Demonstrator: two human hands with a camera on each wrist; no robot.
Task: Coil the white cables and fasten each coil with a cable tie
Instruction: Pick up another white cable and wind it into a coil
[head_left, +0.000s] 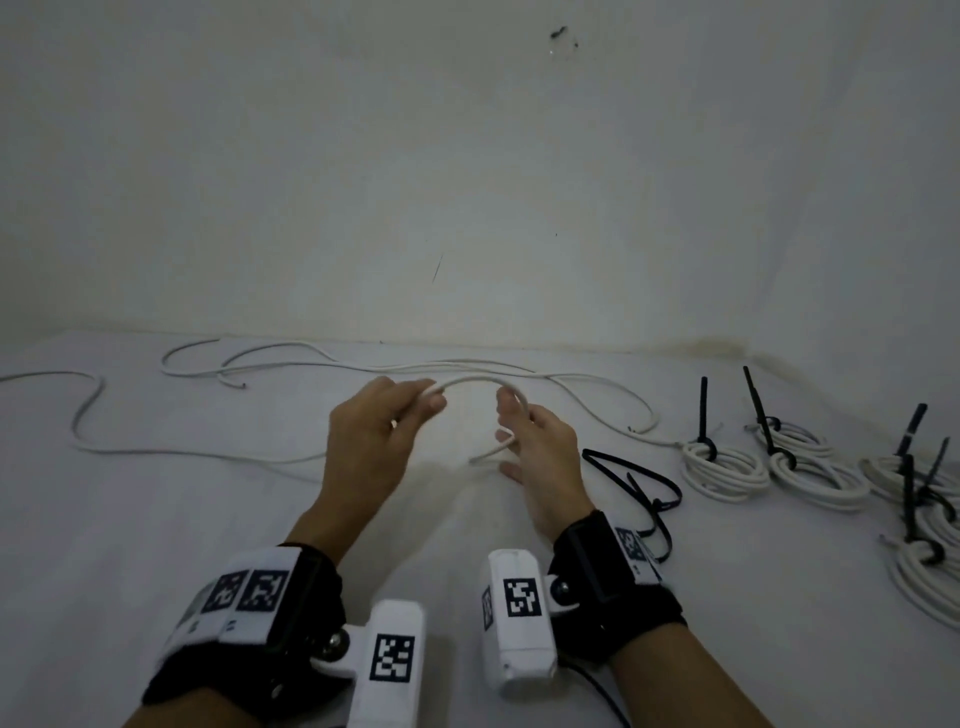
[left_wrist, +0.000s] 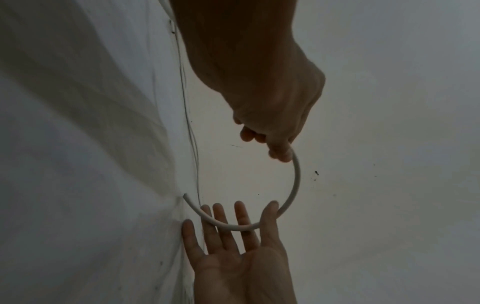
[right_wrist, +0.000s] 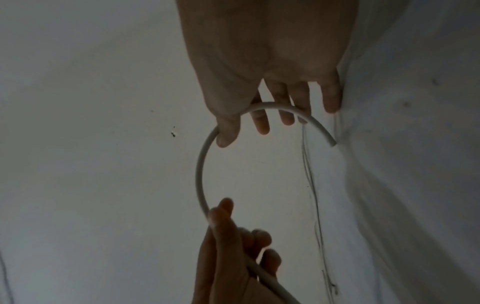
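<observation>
A white cable (head_left: 472, 382) arcs between my two hands above the white sheet. My left hand (head_left: 426, 402) pinches it with curled fingers at the arc's left end, and the rest trails from there onto the sheet. My right hand (head_left: 511, 421) has straight, spread fingers; the cable lies across them with the thumb over it, and the cut end (head_left: 474, 460) sticks out toward me. In the left wrist view the cable (left_wrist: 297, 181) runs from the left hand (left_wrist: 278, 148) to the right hand (left_wrist: 233, 257). The right wrist view shows the same half loop (right_wrist: 200, 170).
Several coils fastened with black ties (head_left: 724, 467) (head_left: 815, 478) (head_left: 924, 571) lie at the right. Loose black cable ties (head_left: 639, 483) sit just right of my right wrist. More loose white cable (head_left: 291, 358) winds along the back by the wall (head_left: 467, 156).
</observation>
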